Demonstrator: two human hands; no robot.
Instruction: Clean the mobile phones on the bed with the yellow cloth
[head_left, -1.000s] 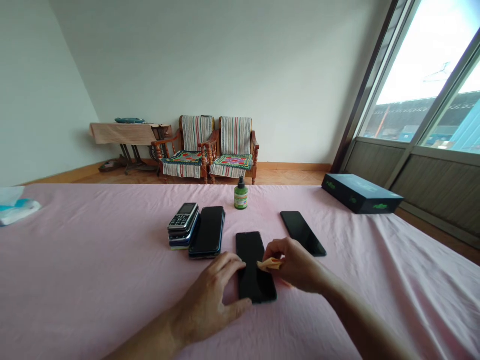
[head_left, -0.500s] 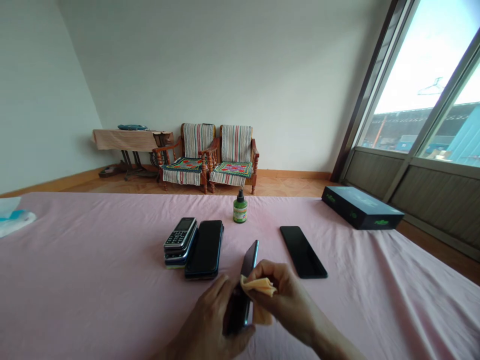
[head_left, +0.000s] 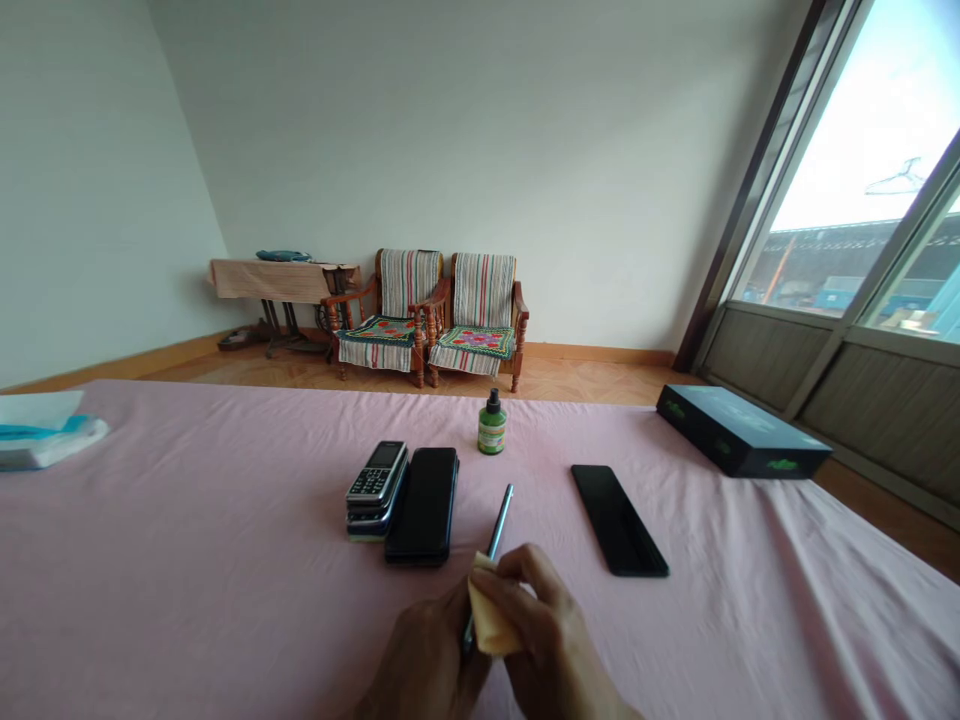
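Note:
Edge-on in front of me is a smartphone [head_left: 501, 520], its slim side facing up. My left hand [head_left: 429, 650] is closed around its lower part. Pinched in my right hand [head_left: 551, 625] is a folded yellow cloth [head_left: 491, 615], pressed against the phone's edge near the middle. The phone's screen and back are barely visible from this angle. Just beyond my left hand lies a black smartphone [head_left: 424, 505], apparently stacked on another. Beside it is a stack of keypad phones [head_left: 377, 487]. Farther right, another black smartphone [head_left: 619, 520] lies flat.
A green spray bottle [head_left: 492, 428] stands upright beyond the phones. A black box [head_left: 739, 430] sits at the far right of the pink cloth [head_left: 225, 580]. At the left edge is a white and blue pack [head_left: 52, 440]. Two wooden chairs [head_left: 480, 310] stand by the wall.
The phone has been turned from slightly showing its screen to nearly edge-on. My right hand and the cloth have shifted down along its edge. The whole view has swung slightly left.

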